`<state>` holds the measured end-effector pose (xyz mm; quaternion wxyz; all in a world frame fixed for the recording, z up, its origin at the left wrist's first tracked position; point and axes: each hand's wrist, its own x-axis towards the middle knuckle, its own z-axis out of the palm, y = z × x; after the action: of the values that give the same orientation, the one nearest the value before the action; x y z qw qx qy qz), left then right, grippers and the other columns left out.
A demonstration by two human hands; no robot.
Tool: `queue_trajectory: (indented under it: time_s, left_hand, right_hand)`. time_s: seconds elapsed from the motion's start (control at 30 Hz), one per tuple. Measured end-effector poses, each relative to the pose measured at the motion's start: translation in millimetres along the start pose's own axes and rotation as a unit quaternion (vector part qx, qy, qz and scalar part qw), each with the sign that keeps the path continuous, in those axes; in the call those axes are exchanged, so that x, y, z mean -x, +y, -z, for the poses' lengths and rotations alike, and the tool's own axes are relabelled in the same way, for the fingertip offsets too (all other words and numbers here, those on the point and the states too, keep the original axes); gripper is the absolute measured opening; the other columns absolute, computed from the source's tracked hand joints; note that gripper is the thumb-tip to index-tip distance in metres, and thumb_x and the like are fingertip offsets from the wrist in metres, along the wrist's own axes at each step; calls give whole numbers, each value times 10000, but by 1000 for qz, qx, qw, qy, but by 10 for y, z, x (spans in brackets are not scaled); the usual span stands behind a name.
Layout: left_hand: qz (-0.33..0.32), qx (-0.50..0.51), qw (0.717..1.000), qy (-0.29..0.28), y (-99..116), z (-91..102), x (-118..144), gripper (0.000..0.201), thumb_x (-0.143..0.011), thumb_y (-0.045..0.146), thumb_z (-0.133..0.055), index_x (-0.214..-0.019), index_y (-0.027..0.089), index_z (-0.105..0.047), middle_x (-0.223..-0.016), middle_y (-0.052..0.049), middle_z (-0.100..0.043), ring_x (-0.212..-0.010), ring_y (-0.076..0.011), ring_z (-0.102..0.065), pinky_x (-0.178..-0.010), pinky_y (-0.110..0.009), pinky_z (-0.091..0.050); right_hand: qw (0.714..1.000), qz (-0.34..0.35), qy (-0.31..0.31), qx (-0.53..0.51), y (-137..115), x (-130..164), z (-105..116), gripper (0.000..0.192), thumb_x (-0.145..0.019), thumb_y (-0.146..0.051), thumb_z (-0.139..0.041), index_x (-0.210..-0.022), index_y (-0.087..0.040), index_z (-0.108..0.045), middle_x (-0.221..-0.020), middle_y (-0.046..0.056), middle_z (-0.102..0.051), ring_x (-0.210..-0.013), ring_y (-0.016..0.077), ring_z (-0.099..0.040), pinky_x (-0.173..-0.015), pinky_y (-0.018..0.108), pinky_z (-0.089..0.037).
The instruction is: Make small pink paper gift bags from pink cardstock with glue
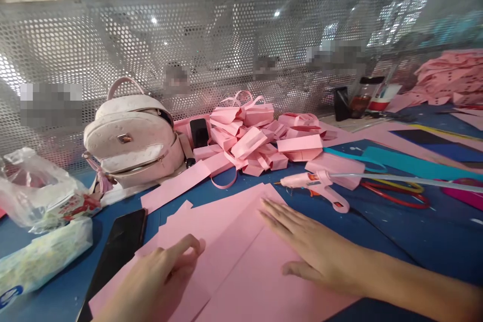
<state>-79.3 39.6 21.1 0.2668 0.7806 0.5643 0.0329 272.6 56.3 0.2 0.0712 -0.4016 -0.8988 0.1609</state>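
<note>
Head view: pink sheets lie on the desk beneath the right grip, flattened with thumb apart from fingers, and the left grip, curled; whether it pinches a sheet cannot be told. A glue gun lies beyond the right grip, a phone left of the left.

The left grip is loosely curled, index finger bent; the right grip is palm down, fingers outstretched, thumb apart, bare forearm slanting from the right.
</note>
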Motion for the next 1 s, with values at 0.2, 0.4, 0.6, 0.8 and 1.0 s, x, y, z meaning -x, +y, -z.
queue_trajectory:
  time_s: [0.2,0.4,0.6,0.8,1.0]
  left_hand:
    - [-1,-23,1000,8,67,19,21,255,-877,140,-404,-990,295,-573,-790,42,-675,-729,-151,-626,-684,-181,-413]
    - [-15,14,1000,16,102,66,64,256,-862,148,-435,-1011,271,-603,-752,37,-636,-708,-155,-591,-680,-193,-407]
    - [-43,2,999,25,33,62,71,271,-930,196,-392,-1089,268,-599,-742,27,-670,-710,-162,-626,-660,-211,-407]
    - [-57,-102,993,-2,-87,149,172,338,-870,133,-491,-1187,239,-536,-851,-10,-710,-790,-193,-667,-688,-248,-430]
    - [-50,-174,983,-26,-22,308,286,317,-858,20,-462,-1097,207,-554,-834,-31,-705,-747,-193,-676,-617,-250,-383]
  right_hand:
    - [992,-3,37,119,-6,-5,-31,894,-925,-670,-524,-1563,-78,-319,-1604,236,-292,-1482,442,-264,-1188,628,-298]
    - [994,61,-10,85,-321,-155,22,912,-924,-696,-506,-1539,-39,-361,-1598,239,-300,-1497,384,-267,-1231,548,-263]
    - [979,180,-87,-40,-783,-370,-29,812,-983,-561,-521,-1575,-61,-276,-1633,196,-201,-1528,311,-191,-1272,459,-147]
    - [955,255,-146,-37,-1060,-560,-97,753,-1024,-465,-484,-1573,-9,-243,-1628,225,-196,-1531,334,-167,-1268,495,-114]
    - [937,323,-133,4,-1233,-687,-238,689,-1020,-379,-500,-1553,1,-286,-1628,209,-253,-1511,330,-259,-1244,481,-206]
